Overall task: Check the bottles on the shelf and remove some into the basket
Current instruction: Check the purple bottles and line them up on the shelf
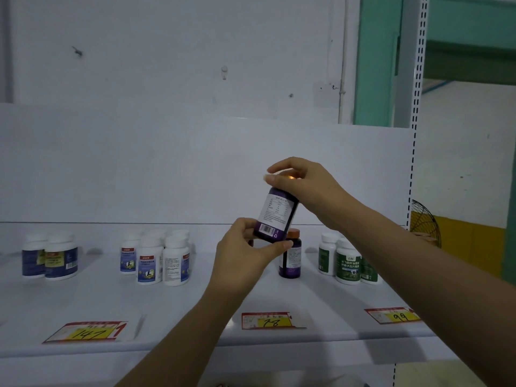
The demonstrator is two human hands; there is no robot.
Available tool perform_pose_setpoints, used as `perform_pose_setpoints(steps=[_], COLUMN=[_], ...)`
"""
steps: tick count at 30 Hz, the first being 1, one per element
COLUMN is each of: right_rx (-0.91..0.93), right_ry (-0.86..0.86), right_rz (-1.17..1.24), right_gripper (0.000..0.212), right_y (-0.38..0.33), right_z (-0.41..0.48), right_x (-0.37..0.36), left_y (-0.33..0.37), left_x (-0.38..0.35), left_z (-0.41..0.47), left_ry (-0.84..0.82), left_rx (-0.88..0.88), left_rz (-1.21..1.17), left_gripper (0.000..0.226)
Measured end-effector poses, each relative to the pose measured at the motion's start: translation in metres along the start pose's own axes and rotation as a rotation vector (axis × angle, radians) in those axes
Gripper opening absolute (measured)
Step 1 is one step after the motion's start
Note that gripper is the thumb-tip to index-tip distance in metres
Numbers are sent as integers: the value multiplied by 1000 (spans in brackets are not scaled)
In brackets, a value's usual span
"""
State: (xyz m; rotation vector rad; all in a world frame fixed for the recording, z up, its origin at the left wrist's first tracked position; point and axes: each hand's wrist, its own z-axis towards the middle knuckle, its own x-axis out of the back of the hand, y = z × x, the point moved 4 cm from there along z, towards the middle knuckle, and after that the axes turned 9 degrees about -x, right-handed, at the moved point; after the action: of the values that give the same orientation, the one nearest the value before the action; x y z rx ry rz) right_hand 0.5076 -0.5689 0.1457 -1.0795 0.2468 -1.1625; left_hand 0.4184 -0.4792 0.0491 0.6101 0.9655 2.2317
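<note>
Purple supplement bottle: orange cap, white back label, barcode | tilted, cap up-right | your left hand pinches its base, right hand grips the cap, above shelf front edge.

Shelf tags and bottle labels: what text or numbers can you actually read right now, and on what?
"147" handwritten on the left price tag.
"78" handwritten on the middle price tag.
"99" handwritten on the right price tag.
Held purple bottle: barcode and table print, too small to read.
Green bottles and blue bottles: label characters too blurred to read.
</note>
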Motion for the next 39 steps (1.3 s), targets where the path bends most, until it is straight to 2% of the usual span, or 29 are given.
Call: perform_pose_setpoints(steps=[3,6,8,10,13,15,18,21,25,27,29,31,35,37,39], right_rx=[11,27,28,-12,-106,-107,-70,-53,-83,-105,-54,48,333,529,626], right_ry=[-21,-103,-144,-115,-74,-75,-108,-170,-207,-261,-323,-311,-121,13,101], right_rz=[93,145,135,108,126,158,217,239,257,177,109,65,-159,-245,-248], right_gripper=[14,17,24,34,43,38,29,27,35,40,34,31,51,53,52], right_y=[-4,-7,-8,-7,-4,-3,-2,4,8,7,1,-8,-22,-26,-26], right_z=[0,0,1,3,4,3,1,-2,-4,-7,-12,-20,-42,-53,-58], right_x=[1,0,-3,-3,-1,2,6,5,3,2,2,2,-2,-5,-4], left_y=[5,11,11,9,6,5,8,7,6,4,4,5,23,36,46], left_x=[0,-1,1,2,1,-2,-4,-6,-8,-7,-5,-3,4,7,8], left_z=[-1,-2,-1,1,-1,-2,-2,1,2,4,6,12,34,44,48], left_ry=[-80,-229,-205,-95,1,-55,-188,-240,-153,-96,-61,-23,53,90,88], left_rx=[39,63,36,20,25,45,58,58,52,43,17,-27,-198,-263,-307], left_rz=[-42,-102,-151,-185,-154,-164,-198,-156,-161,-170,-153,-104,118,153,188], left_gripper=[52,27,25,29,44,52,46,44,44,44,42,46,47,43,46])
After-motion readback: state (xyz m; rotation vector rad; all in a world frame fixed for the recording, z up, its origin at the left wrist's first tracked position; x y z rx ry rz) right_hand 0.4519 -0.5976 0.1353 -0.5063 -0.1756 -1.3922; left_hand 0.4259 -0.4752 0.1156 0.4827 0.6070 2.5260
